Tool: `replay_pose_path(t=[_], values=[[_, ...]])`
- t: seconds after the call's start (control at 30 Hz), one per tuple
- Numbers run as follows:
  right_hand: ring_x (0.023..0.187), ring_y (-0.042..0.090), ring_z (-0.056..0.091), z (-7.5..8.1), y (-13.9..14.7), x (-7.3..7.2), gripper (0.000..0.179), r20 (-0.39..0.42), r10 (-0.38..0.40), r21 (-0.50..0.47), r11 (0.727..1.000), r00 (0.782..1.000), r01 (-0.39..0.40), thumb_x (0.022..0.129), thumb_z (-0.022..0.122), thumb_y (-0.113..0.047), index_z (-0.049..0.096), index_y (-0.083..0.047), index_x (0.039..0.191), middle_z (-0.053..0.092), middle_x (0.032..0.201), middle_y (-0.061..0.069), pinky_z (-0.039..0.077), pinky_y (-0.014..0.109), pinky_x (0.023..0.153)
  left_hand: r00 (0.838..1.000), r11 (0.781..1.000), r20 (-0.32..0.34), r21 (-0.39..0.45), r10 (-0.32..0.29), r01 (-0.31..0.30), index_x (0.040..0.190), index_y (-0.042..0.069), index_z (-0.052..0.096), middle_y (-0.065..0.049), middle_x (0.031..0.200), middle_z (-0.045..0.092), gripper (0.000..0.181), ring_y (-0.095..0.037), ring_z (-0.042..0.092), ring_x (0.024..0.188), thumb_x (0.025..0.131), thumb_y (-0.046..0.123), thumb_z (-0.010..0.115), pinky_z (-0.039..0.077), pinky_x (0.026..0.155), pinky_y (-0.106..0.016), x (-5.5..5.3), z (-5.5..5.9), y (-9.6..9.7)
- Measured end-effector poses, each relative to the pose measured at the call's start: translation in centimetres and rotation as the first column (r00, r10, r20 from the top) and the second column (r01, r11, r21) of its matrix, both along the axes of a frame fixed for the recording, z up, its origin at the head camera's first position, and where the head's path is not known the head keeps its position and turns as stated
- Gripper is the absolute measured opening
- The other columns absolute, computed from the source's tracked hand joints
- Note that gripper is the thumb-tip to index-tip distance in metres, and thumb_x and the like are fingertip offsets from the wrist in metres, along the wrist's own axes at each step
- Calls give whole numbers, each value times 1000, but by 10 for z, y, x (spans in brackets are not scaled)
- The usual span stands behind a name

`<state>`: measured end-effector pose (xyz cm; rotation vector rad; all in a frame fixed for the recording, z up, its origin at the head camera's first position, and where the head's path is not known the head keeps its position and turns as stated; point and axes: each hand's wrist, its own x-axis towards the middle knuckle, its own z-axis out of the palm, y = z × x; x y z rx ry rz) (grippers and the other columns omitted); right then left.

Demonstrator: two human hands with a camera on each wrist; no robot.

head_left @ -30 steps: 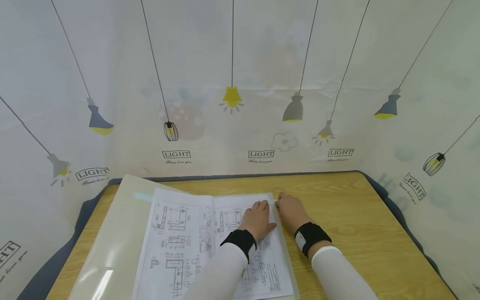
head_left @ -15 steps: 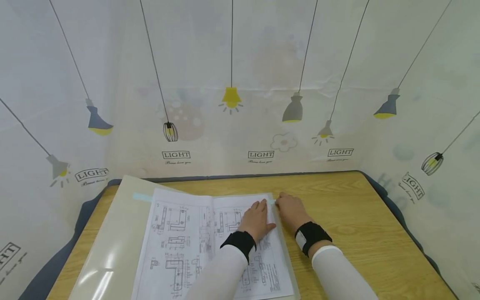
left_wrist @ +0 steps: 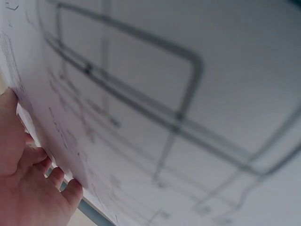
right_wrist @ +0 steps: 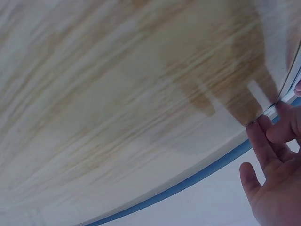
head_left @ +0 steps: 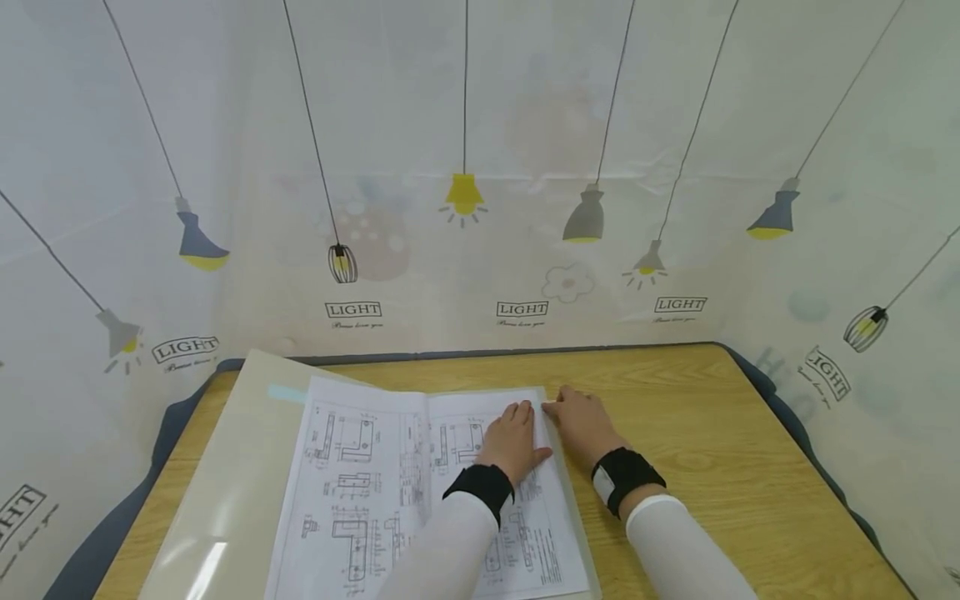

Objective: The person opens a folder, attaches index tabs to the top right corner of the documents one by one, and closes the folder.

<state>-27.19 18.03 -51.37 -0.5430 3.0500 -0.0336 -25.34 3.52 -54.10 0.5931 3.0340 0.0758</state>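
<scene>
A folder with an opened cream cover (head_left: 225, 450) lies on the table, with sheets of technical drawings (head_left: 375, 500) spread over it. My left hand (head_left: 512, 440) rests flat on the right-hand sheet near its upper right corner, fingers pointing away from me. Beside it, at the folder's right edge, my right hand (head_left: 585, 425) has its fingers bent and thumb and forefinger together, pinching the end of a light-blue strip that the fingertips now hide. The right wrist view shows those fingertips right at the edge, above the wood grain.
A matching light-blue strip (head_left: 287, 393) lies across the cover at the upper left. The wooden table (head_left: 720, 442) extends to the right. Behind it hangs a curtain (head_left: 465, 275) printed with lamps, with a dark border along the table edge.
The right hand's fingertips have shifted slightly left to the folder's edge, covering the light-blue strip visible there before. The left hand has stayed on the sheet.
</scene>
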Motion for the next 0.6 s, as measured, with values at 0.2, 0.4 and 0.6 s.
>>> replay_pose_path(t=[0.2,0.4,0.6], values=[[105,31,58,-7,12,-4,24,1,-79,93,993,997,79,94,52,-6,66,-4,113,57,114,14,42,50,94,1000,1000,3,4,-3,3,146,9,35,-3,151,34,82,-19,34,137,87,63,51,40,104,-36,0,0,0],[109,34,56,-9,19,-5,24,14,-112,91,990,994,110,95,51,-7,66,-6,114,56,119,14,39,54,96,1000,999,-14,-41,14,-15,145,10,36,-2,150,34,81,-21,33,138,87,64,49,40,104,-37,4,3,1],[105,33,58,-6,16,-4,22,-2,-99,98,990,995,98,94,52,-7,67,-5,110,56,116,13,41,54,93,998,996,-27,-60,64,-66,140,7,45,-7,145,41,77,-26,39,132,87,63,50,46,96,-38,11,8,2]])
